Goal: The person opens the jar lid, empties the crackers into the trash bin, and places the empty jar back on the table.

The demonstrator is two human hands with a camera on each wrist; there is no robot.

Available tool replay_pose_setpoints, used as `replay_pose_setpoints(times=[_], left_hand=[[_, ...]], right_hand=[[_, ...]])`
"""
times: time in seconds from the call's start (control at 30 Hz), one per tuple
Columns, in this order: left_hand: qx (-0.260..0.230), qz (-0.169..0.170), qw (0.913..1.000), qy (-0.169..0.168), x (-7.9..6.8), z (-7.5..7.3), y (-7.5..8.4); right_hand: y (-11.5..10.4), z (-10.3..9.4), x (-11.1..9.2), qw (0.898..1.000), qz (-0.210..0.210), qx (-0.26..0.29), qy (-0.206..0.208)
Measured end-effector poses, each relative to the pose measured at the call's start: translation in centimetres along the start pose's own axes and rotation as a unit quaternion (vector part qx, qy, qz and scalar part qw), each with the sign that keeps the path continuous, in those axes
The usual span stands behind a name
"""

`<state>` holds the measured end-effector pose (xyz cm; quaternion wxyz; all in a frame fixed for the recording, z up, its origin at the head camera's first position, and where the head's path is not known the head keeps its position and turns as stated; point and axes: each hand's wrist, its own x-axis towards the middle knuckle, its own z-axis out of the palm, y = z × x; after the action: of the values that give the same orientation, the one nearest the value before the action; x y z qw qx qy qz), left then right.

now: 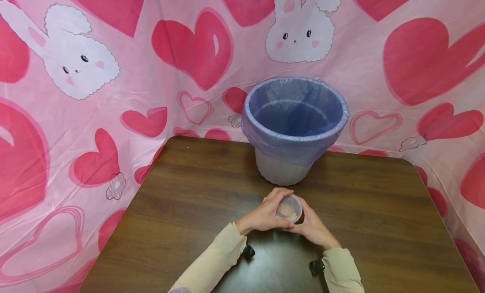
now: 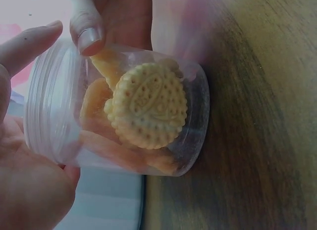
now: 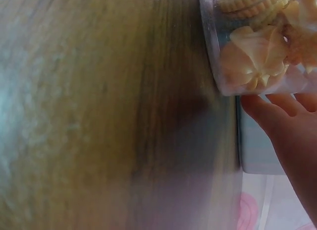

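One clear, cylindrical plastic jar with a ribbed neck (image 2: 59, 108) appears right of centre in the lower half of the head view, grasped between two bare hands. The left hand (image 1: 265, 215) curls round its left side and the right hand (image 1: 312, 225) round its right; each grip is only as wide as the jar, both thumbs at its near side. Several pale golden biscuits lie inside: one round, embossed biscuit (image 2: 150, 106) at the centre of the left wrist view, one flower-shaped biscuit (image 3: 255, 61) at the upper right of the right wrist view; the total cannot be counted. Behind the hands, one white bin (image 1: 282, 169) with one translucent blue liner (image 1: 288, 147) stands on one brown wood-grain table (image 1: 182, 187). Two cream sleeves (image 1: 212, 259) reach the bottom edge. Two white rabbits (image 1: 297, 38) show on the pink, heart-printed cloth (image 1: 151, 86), upper left and upper right.
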<state>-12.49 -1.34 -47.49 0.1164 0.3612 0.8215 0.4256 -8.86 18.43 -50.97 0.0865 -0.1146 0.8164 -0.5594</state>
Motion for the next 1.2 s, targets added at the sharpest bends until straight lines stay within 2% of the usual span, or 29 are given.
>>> replay_pose_setpoints(times=[0.37,0.87,1.2], left_hand=[[0.007,-0.004,0.9999,0.008,-0.11,0.19,0.33],[0.018,-0.021,0.9993,0.023,-0.28,0.59,0.46],[0.025,-0.031,0.9983,0.042,-0.47,1.02,0.63]], right_hand=[[0.11,0.0,-0.21,1.0,0.004,0.013,0.001],[0.25,-0.1,-0.17,0.999,-0.018,0.028,-0.005],[0.36,0.03,-0.19,0.999,-0.007,0.032,-0.001]])
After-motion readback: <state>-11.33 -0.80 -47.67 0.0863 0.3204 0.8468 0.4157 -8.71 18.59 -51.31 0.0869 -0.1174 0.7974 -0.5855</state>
